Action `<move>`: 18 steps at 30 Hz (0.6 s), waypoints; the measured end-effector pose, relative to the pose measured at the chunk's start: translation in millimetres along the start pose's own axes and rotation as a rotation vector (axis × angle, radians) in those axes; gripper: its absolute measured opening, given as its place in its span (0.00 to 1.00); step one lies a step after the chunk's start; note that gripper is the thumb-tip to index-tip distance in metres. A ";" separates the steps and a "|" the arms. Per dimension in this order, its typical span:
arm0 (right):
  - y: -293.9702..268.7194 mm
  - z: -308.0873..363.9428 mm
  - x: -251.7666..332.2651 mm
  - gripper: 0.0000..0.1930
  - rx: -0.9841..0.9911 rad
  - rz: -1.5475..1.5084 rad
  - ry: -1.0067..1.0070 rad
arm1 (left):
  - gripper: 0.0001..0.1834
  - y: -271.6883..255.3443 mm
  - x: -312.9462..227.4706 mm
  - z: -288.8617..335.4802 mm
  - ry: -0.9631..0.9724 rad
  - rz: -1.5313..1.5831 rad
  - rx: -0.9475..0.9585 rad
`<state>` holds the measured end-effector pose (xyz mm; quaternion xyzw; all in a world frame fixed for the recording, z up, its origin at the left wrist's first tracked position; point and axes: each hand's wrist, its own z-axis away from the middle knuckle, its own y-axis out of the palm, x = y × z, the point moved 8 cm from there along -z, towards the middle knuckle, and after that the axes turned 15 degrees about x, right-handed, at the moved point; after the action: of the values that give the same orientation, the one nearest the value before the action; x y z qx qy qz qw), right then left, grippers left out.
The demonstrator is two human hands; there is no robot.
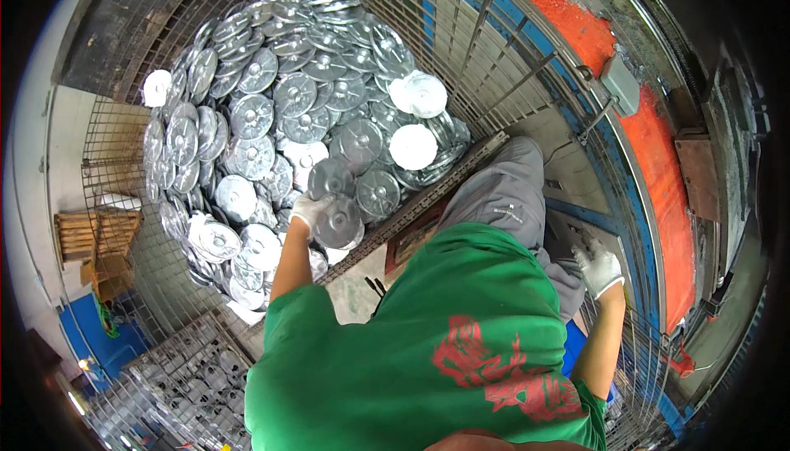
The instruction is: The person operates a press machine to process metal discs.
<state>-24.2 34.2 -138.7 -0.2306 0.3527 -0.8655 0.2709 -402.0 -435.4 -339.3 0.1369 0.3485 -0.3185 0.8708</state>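
My left hand (pixel 308 209), in a white glove, reaches into a big heap of round silvery metal discs (pixel 251 116). Its fingers are closed on the edge of a grey metal disc (pixel 338 224) at the near side of the heap. Another grey disc (pixel 331 178) lies right against that one, just beyond the fingertips; whether the hand grips it too I cannot tell. Out to the right, my right hand (pixel 600 268), also gloved in white, hangs beside my leg with its fingers apart and nothing in them.
A wire mesh cage (pixel 469 44) surrounds the heap, and its near metal rim (pixel 411 225) runs in front of me. At lower left stands another mesh basket (pixel 177 381) with metal parts. Wooden pallets (pixel 86 235) lie further left. Blue framing and an orange-red surface (pixel 658 196) line the right.
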 end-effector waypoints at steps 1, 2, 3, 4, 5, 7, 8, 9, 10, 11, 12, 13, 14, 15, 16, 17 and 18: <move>-7.1 -2.2 13.8 0.24 0.031 -0.030 -0.031 | 0.17 -12.6 -25.6 19.4 0.124 0.022 0.015; -10.3 -2.6 25.7 0.24 0.063 -0.058 -0.048 | 0.17 -20.7 -46.3 33.4 0.245 0.041 0.045; -13.0 0.9 32.9 0.24 0.054 -0.069 -0.049 | 0.17 -6.6 -77.8 47.4 0.318 0.150 0.075; -19.0 3.2 54.6 0.24 0.055 -0.116 -0.200 | 0.17 11.5 -114.3 63.3 0.401 0.259 0.105; -27.4 5.4 78.4 0.24 0.046 -0.155 -0.345 | 0.19 21.5 -135.3 66.4 0.447 0.206 0.112; -27.9 2.5 107.3 0.27 0.118 -0.340 -0.445 | 0.20 71.1 -185.6 77.9 0.481 0.198 0.172; -26.2 2.3 116.7 0.28 0.222 -0.481 -0.447 | 0.20 107.1 -212.6 81.9 0.495 0.199 0.228; -23.0 2.5 128.8 0.29 0.304 -0.737 -0.559 | 0.22 151.1 -241.6 88.6 0.590 0.249 0.396; -27.2 0.2 132.3 0.29 0.283 -0.601 -0.527 | 0.22 192.6 -266.0 95.9 0.604 0.234 0.460; -44.6 10.0 143.6 0.29 0.306 -0.510 -0.449 | 0.20 232.7 -286.7 107.6 0.633 0.258 0.524; -40.2 11.6 139.7 0.25 0.302 -0.894 -0.565 | 0.18 275.4 -301.7 115.5 0.657 0.285 0.607; -37.8 14.1 130.8 0.22 0.294 -1.110 -0.501 | 0.19 308.4 -309.2 112.8 0.690 0.306 0.677; -35.4 18.9 114.9 0.19 0.272 -1.332 -0.436 | 0.20 343.9 -318.6 117.3 0.721 0.241 0.725; -37.3 25.8 97.2 0.19 0.207 -1.349 -0.432 | 0.20 371.8 -321.0 118.1 0.693 0.270 0.754; -37.8 30.4 72.4 0.16 0.101 -1.420 -0.368 | 0.20 399.8 -322.2 114.5 0.661 0.298 0.785; -36.6 37.6 49.8 0.14 0.003 -1.491 -0.306 | 0.22 423.3 -323.3 108.1 0.633 0.367 0.782; -36.5 49.0 33.7 0.14 -0.049 -1.508 -0.297 | 0.25 448.7 -314.4 94.1 0.490 0.312 0.810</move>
<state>-31.7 11.1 -73.2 -0.5284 0.0789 -0.7679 -0.3534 -235.6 6.5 -46.0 0.5853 0.3664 -0.2527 0.6777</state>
